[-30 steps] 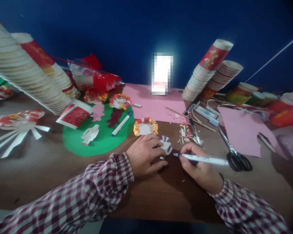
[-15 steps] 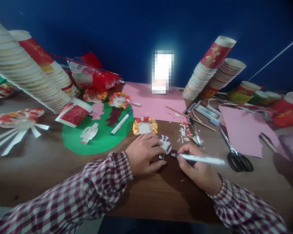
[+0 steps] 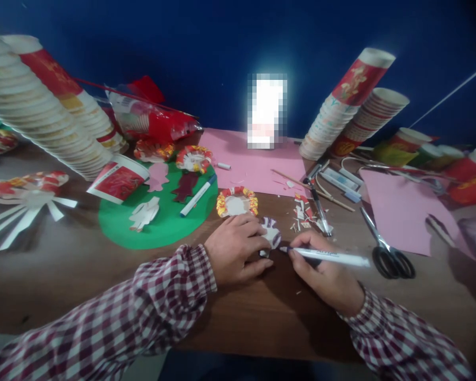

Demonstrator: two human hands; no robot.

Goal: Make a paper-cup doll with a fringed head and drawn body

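Observation:
A white paper cutout with purple marks (image 3: 271, 233) lies on the brown table under the fingertips of my left hand (image 3: 238, 251), which presses it down with its fingers closed around its left edge. My right hand (image 3: 321, 272) pinches a white marker (image 3: 333, 256), its dark tip pointing left, close to the cutout's lower right edge. Whether the tip touches the paper, I cannot tell. Just beyond my left hand sits a ring-shaped piece with a red and yellow curled rim (image 3: 237, 203).
Black-handled scissors (image 3: 392, 262) lie right of my right hand, near pink paper (image 3: 396, 211). Paper scraps (image 3: 301, 214) lie ahead. A green disc (image 3: 119, 225) holds cutouts and a blue-capped marker (image 3: 198, 197). Tall cup stacks (image 3: 43, 116) lean at left and right.
The view has shifted slightly. Both hands stay nearly in place, my left on the cutout and my right holding the marker beside it.

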